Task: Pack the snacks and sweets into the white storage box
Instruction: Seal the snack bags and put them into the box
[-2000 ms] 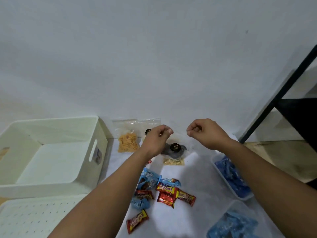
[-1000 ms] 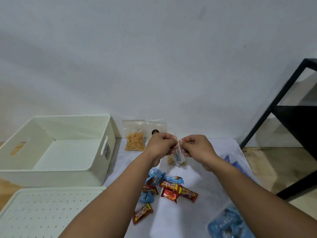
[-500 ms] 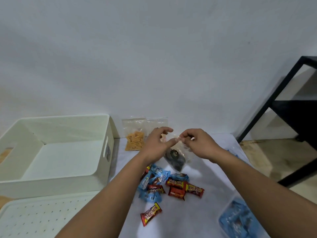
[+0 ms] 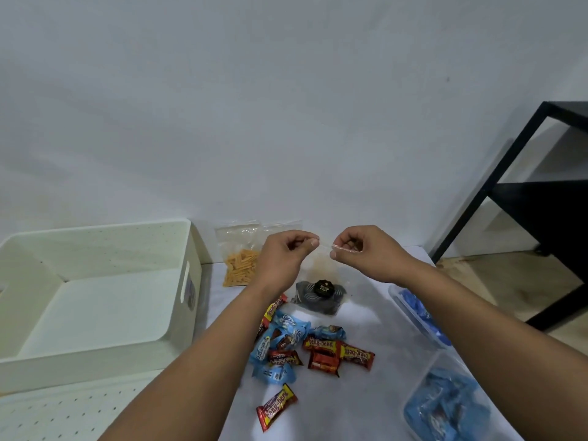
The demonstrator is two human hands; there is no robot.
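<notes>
The white storage box point(image 4: 95, 300) stood empty; both hands, left hand point(image 4: 283, 259) and right hand point(image 4: 366, 253), pinched a clear zip bag point(image 4: 321, 281), wrapped sweets point(image 4: 305, 348) unpacked on the surface point(image 4: 366, 402).

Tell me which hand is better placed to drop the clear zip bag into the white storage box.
Left, probably. The left hand already pinches the clear zip bag and is nearer the white storage box; the right hand is farther away.

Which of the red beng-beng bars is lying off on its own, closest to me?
The red bar at the bottom of the pile, lying diagonally by the left forearm. The other red bars sit bunched together farther up among the blue wrappers.
</notes>
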